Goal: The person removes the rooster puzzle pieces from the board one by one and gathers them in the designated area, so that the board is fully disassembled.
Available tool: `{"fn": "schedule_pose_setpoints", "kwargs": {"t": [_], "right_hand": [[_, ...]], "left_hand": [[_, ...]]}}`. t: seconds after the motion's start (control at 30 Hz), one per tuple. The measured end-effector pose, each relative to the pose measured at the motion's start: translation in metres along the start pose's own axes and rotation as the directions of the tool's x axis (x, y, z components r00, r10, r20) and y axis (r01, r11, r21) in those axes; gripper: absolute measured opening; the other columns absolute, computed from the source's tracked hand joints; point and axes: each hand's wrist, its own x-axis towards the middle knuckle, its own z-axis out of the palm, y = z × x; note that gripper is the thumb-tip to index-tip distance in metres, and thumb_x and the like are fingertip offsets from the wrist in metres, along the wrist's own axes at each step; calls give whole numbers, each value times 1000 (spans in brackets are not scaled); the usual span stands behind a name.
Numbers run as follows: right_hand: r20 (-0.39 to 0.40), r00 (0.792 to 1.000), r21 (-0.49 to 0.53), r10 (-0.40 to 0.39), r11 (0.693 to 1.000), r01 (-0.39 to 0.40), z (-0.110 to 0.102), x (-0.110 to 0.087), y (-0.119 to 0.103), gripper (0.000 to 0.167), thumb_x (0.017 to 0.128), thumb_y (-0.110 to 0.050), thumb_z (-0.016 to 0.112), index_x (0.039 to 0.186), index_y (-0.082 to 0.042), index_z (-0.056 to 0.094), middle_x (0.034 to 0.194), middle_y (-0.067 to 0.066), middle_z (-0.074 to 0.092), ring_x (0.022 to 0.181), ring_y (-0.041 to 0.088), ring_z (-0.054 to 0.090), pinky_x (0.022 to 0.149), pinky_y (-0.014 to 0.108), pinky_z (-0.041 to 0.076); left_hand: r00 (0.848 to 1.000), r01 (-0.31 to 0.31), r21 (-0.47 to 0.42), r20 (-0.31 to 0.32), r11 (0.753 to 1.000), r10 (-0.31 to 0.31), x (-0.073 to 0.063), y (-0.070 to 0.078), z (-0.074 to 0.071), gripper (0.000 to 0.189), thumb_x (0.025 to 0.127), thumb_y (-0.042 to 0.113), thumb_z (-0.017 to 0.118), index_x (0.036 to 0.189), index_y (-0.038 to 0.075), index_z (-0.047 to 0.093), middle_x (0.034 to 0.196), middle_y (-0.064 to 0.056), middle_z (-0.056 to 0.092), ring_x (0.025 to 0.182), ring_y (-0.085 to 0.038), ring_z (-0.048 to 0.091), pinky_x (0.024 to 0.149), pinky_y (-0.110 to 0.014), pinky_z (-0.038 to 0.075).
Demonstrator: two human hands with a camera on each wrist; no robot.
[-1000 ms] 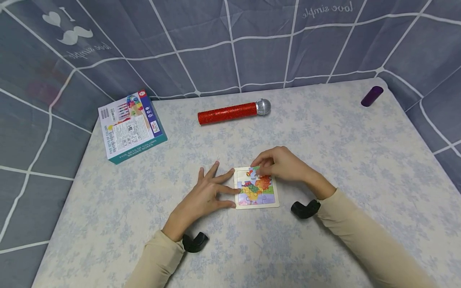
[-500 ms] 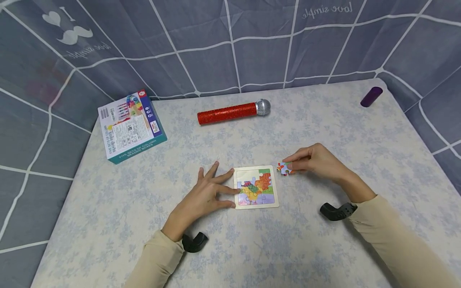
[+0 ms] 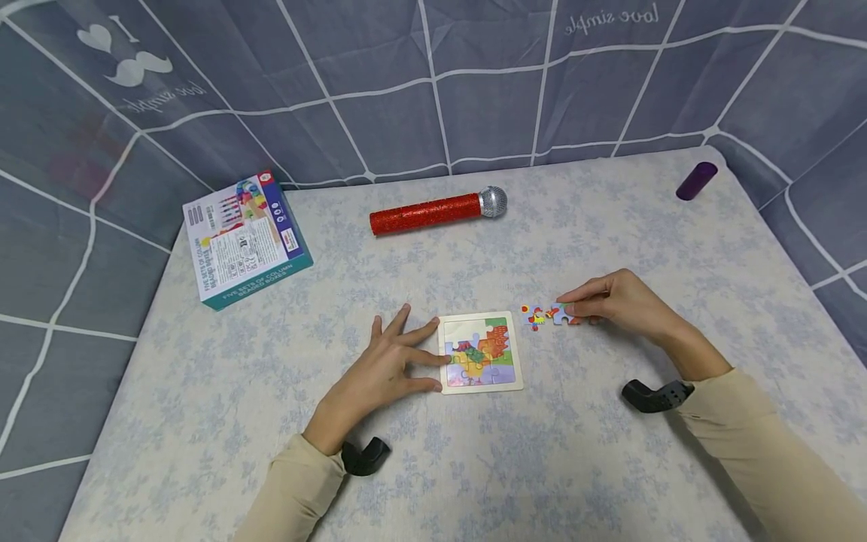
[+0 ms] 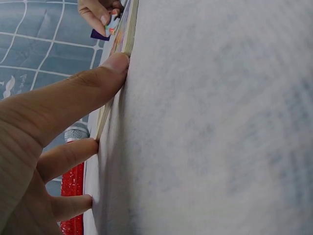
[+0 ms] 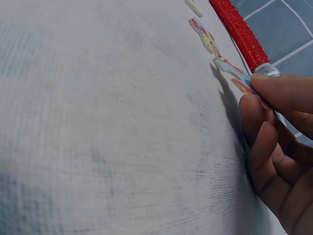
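A small jigsaw puzzle in a pale square frame (image 3: pixel 482 389) lies on the table, its upper left part bare. My left hand (image 3: pixel 386 365) is spread at the frame's left side, fingers and thumb touching the edge; the left wrist view shows the thumb (image 4: pixel 105 73) against the frame. To the right of the frame, my right hand (image 3: pixel 626 301) pinches a blue and red puzzle piece (image 3: pixel 562 314) between thumb and fingers, low over the tabletop. Left of that piece lies a loose colourful puzzle piece (image 3: pixel 531 317). In the right wrist view, curled fingers hide part of the pinched piece (image 5: pixel 230 68).
A red glitter microphone (image 3: pixel 427 214) with a silver head lies behind the puzzle. The boxed bead set (image 3: pixel 244 237) is at the back left, and a small purple cylinder (image 3: pixel 696 181) at the back right. A grey-blue checked curtain (image 3: pixel 379 128) borders the table's back.
My right hand has moved from over the puzzle's top rightward onto the table beside the frame. A loose piece now shows apart from the pinched one. The left hand has stayed still.
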Motion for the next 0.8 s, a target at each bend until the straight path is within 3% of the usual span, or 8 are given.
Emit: {"fn": "schedule_pose_setpoints", "kwargs": {"t": [0.47, 0.8], "right_hand": [[6, 1000, -23, 15, 1000, -15, -1, 3, -2, 28, 88, -24, 75, 110, -6, 76, 86, 6, 75, 76, 13, 67, 65, 26, 52], [-116, 993, -248, -3, 968, -26, 7, 0, -16, 21, 84, -27, 78, 98, -12, 80, 74, -3, 74, 79, 12, 62, 72, 29, 44]], "left_hand": [[1000, -1, -6, 1, 1000, 1, 0, 0, -1, 40, 72, 26, 88, 109, 18, 78, 148, -10, 46, 146, -45, 12, 107, -74, 0], [1000, -3, -11, 1, 1000, 3, 0, 0, 0, 40, 72, 26, 88, 109, 18, 78, 148, -10, 46, 147, -45, 11, 107, -74, 0]]}}
